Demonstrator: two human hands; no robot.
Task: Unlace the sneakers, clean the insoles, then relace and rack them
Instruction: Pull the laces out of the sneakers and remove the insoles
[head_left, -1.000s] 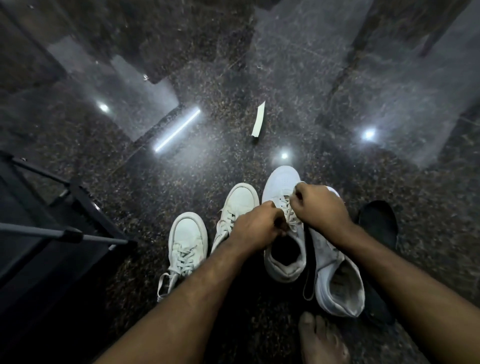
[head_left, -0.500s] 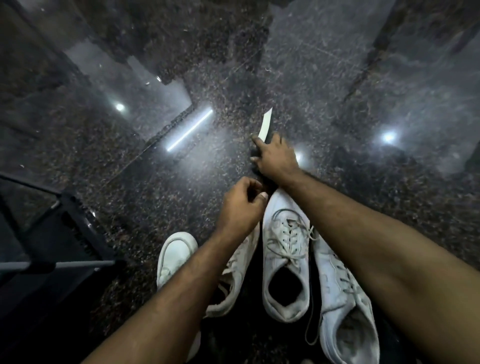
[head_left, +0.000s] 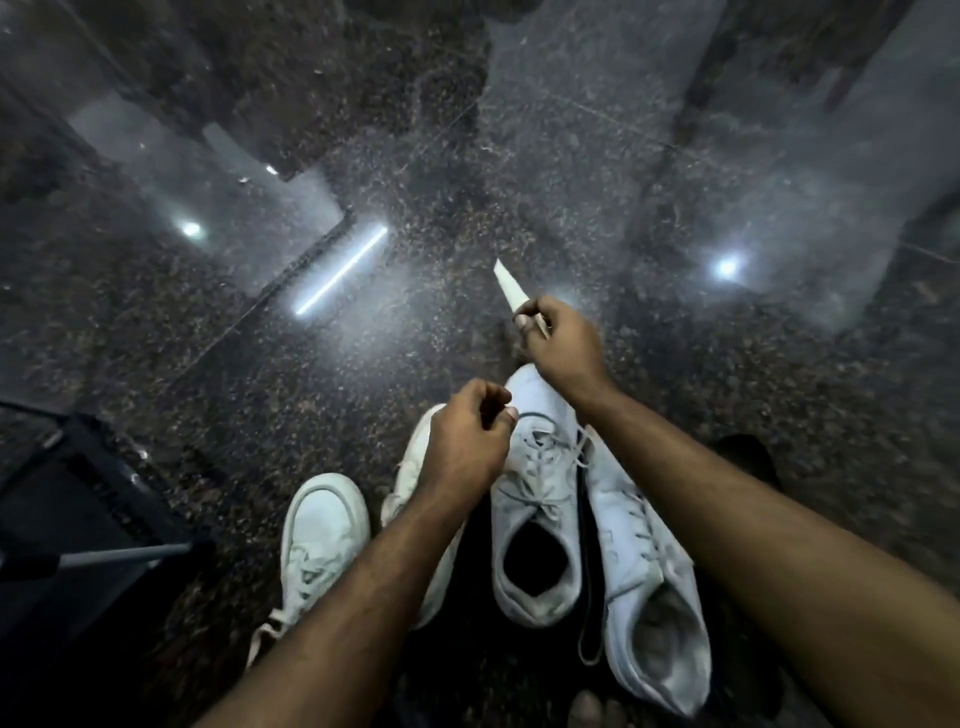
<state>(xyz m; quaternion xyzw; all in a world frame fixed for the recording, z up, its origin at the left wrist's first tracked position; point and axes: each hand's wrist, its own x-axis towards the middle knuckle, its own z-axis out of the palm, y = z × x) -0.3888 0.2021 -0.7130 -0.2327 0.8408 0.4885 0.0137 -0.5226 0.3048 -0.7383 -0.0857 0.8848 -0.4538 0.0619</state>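
No brand, label or writing readable anywhere I can see. My right hand (head_left: 563, 345), just above frame centre, pinches a thin white pointed strip (head_left: 510, 287) between thumb and fingers; the strip's tip sticks out toward upper left, off the dark speckled polished stone floor (head_left: 545, 156). What the strip is, I cannot tell. My left hand (head_left: 462, 447), centre frame, has fingers curled in with the thumb against them; nothing visible in it, and whether it nips a lace I cannot tell.

Four white lace-up sneakers sit in the lower half of the frame, toes pointing up-frame. Far-left sneaker (head_left: 319, 540) is laced, lace end trailing on the floor. Second sneaker (head_left: 415, 467) is mostly hidden under my left forearm. Middle sneaker (head_left: 540, 519) is laced, opening dark, directly below the left hand. Right sneaker (head_left: 649, 587) is touching the middle one, pale insole showing. Black metal-framed rack (head_left: 93, 519) at lower left edge. Bare toes (head_left: 597, 712) at bottom edge.
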